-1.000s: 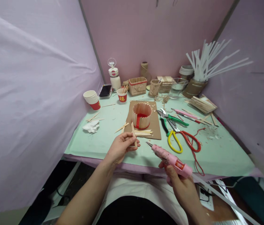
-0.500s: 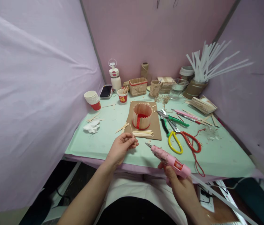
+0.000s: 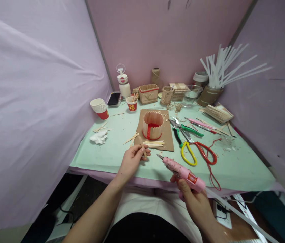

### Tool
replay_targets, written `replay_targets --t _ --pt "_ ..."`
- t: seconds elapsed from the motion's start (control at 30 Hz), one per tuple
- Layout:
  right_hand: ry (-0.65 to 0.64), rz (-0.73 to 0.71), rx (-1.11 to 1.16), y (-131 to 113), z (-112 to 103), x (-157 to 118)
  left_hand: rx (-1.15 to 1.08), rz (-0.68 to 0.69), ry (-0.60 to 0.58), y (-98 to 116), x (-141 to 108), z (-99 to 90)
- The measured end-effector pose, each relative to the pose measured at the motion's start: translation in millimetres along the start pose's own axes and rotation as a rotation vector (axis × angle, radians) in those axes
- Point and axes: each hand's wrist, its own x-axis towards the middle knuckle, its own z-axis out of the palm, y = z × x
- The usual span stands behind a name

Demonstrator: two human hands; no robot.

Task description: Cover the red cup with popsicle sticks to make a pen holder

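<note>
My left hand [image 3: 134, 157] pinches a thin wooden stick [image 3: 141, 144] between thumb and fingers, its broad face turned toward me. My right hand [image 3: 191, 195] is wrapped round a pink hot glue gun [image 3: 180, 171], whose metal nozzle points left toward the stick but stays apart from it. Beyond my hands, a round holder of upright wooden sticks on a red base [image 3: 153, 125] stands on a brown cardboard sheet [image 3: 168, 136]. Its front has a gap where red shows. Several loose stick pieces [image 3: 153, 144] lie on the cardboard's near edge.
Right of the cardboard lie green-handled pruners [image 3: 191, 130] and scissors with yellow and red handles [image 3: 189, 153]. Crumpled tissue [image 3: 98, 137] and stacked paper cups [image 3: 99, 108] are at left. Along the back stand a stick basket [image 3: 148, 93], a glass bowl [image 3: 191, 96] and a can of glue sticks [image 3: 209, 94].
My left hand has turned the wooden stick from edge-on to its broad face and shifted slightly right. My right hand and the glue gun have barely moved.
</note>
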Motion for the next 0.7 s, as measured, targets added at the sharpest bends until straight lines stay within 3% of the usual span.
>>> replay_targets --t 0.3,0.7 --pt "-0.082 0.056 0.033 5.0 -2.0 1.2 0.115 0.074 -0.005 -2.6 0.0 -2.8" --pt "-0.018 0.072 0.048 -9.5 -0.5 -1.6 0.118 0.078 0.031 -10.2 4.9 -2.1"
